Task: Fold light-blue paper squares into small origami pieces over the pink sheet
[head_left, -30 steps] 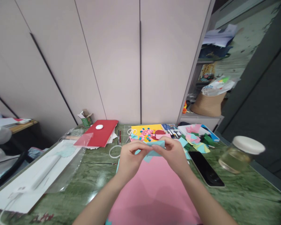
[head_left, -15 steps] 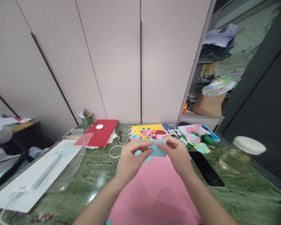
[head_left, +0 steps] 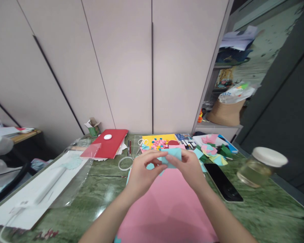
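Paper (head_left: 176,154), light blue and small, is up in the head view, held above the far end of the pink sheet (head_left: 167,202) that lies at the near edge of the worktop (head_left: 268,209)! Right hand (head_left: 192,166) has it clamped, thumb across the front; left hand (head_left: 144,172) is at its left side, thumb and forefinger spread, tips at the paper, whether pinching it I cannot tell! Pom-poms (head_left: 158,144) sit by the far edge, red folder (head_left: 106,145) to their left, lidded jar (head_left: 260,167) towards the right edge, dark phone (head_left: 223,182) between jar and pink sheet
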A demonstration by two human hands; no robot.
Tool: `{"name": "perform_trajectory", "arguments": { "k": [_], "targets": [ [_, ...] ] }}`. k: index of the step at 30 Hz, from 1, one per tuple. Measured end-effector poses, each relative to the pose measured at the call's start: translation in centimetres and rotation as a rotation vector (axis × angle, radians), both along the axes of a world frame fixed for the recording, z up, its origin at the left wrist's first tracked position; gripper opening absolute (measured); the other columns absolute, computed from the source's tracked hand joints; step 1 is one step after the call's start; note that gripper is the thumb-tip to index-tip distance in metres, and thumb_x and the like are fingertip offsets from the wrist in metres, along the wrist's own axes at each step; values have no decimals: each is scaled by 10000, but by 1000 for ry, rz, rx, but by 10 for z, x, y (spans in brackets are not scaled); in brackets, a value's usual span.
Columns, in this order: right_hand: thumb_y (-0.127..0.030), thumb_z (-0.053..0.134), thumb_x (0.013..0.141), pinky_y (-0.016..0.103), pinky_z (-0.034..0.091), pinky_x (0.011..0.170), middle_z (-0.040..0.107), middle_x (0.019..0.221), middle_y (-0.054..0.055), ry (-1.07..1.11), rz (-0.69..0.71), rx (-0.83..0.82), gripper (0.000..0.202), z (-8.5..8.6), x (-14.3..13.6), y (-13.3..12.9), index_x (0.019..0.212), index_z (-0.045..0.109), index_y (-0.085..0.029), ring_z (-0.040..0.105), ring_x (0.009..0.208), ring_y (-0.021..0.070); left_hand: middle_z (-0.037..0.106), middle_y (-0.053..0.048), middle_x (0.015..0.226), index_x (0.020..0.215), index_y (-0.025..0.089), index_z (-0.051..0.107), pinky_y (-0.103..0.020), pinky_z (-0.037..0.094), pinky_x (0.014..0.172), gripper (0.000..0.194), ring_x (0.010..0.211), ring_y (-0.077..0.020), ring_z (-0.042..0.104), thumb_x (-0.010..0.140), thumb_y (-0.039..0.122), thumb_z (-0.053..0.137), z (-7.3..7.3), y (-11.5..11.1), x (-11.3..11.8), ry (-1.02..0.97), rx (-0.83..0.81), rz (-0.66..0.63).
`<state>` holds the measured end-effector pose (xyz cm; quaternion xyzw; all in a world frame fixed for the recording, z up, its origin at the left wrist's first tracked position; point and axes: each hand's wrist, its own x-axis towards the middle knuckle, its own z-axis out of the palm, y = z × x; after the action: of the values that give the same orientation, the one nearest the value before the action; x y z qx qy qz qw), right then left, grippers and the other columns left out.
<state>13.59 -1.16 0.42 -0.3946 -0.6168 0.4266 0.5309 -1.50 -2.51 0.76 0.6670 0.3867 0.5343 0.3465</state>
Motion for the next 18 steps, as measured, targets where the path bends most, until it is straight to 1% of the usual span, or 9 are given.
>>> {"name": "perform_trajectory", "arguments": {
  "k": [8,11,14,16,18],
  "targets": [
    [-330,622,739,242,418,571,583,623,-3,27,-20,-2,182,-2,-1,2,675,619,-160,501,605,131,615,-21,907,959,240,671,-275,503,724,338,675,-103,605,663,76,650,-2,0,0,-8,-18,-12],
    [-328,621,739,240,425,570,589,626,0,30,-36,-1,175,-2,-1,2,681,621,-163,509,617,136,620,-24,946,987,242,659,-272,504,744,363,709,-109,619,668,70,641,-1,0,-1,-25,-55,-63],
    [-334,626,731,243,434,569,604,643,5,17,-52,1,176,-1,1,4,699,637,-161,517,618,139,620,-31,974,1029,243,640,-258,513,707,377,735,-116,623,692,76,614,1,1,-5,-51,-120,-154],
    [-344,627,727,245,436,563,608,651,9,2,-59,-1,189,-1,1,4,710,646,-157,517,608,138,629,-34,928,1036,232,640,-253,513,686,348,740,-119,612,720,95,590,3,1,-7,-63,-139,-195],
    [-350,622,731,248,434,557,606,650,13,-5,-47,-4,199,-1,1,5,718,646,-153,517,601,140,636,-35,868,1022,216,648,-250,510,671,304,725,-116,598,744,121,572,3,2,-7,-74,-143,-193]
  ]
}}
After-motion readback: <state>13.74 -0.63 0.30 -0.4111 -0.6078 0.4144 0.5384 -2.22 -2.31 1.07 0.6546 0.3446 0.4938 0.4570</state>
